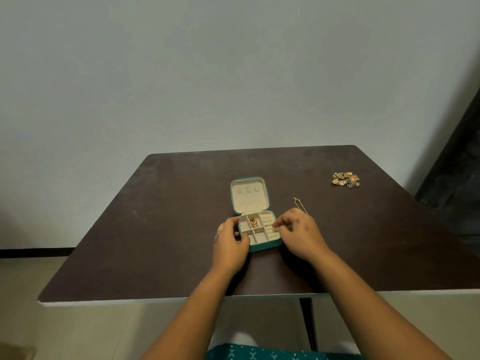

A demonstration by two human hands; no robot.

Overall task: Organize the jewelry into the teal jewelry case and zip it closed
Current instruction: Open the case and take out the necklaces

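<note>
Your left hand (230, 239) curls around the open teal jewelry case (255, 222) at mid-table; your right hand (298, 231) pinches something small over its ring rolls (268, 226). Jolt the case and the gold piece (253, 222) could spill; the gold chain (300, 205) and charm cluster (345, 180) are not yet inside.

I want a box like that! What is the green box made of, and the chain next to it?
The teal case looks like smooth faux leather outside, with soft cream velvety lining; hard to be sure. The chain looks like shiny gold-coloured metal, since it glints.
</note>
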